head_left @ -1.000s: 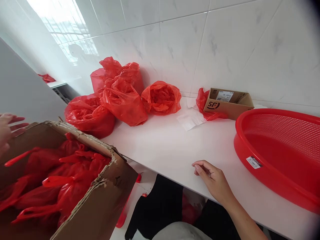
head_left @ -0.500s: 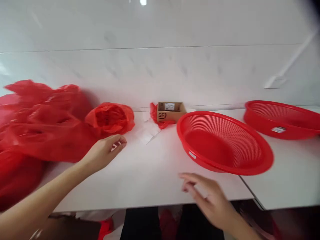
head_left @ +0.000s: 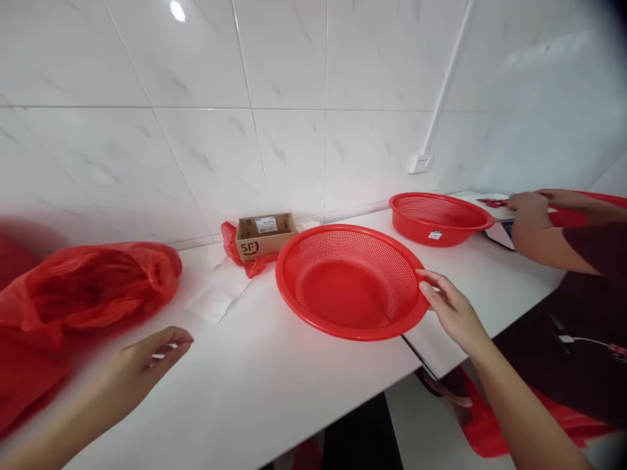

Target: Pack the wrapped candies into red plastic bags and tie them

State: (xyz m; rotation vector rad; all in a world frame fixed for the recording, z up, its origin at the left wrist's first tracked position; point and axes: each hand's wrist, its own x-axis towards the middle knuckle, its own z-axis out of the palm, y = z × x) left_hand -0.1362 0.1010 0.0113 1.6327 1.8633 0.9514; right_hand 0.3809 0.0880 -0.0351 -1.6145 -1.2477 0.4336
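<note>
My right hand (head_left: 451,309) pinches the right rim of a round red plastic colander basket (head_left: 343,294), thumb inside and fingers along the edge. The basket has perforated sides and a solid bottom, and nothing lies in it. Over the left part of the white table, my left hand (head_left: 147,359) is closed in a loose pinch with nothing visible in it. Beyond that hand, at the left, is a red plastic bag (head_left: 98,287) with a crumpled open mouth.
Behind the basket stands a small cardboard box (head_left: 264,236), with red plastic film and a white sheet (head_left: 215,292) beside it. A second red basket (head_left: 435,222) is farther right. A co-worker's arms (head_left: 539,228) reach in over the table's far right end. A tiled wall bounds the back.
My view has turned right, bringing a co-worker into sight. My right hand has moved from the table's front edge to the basket rim and gripped it. My left hand remains closed.
</note>
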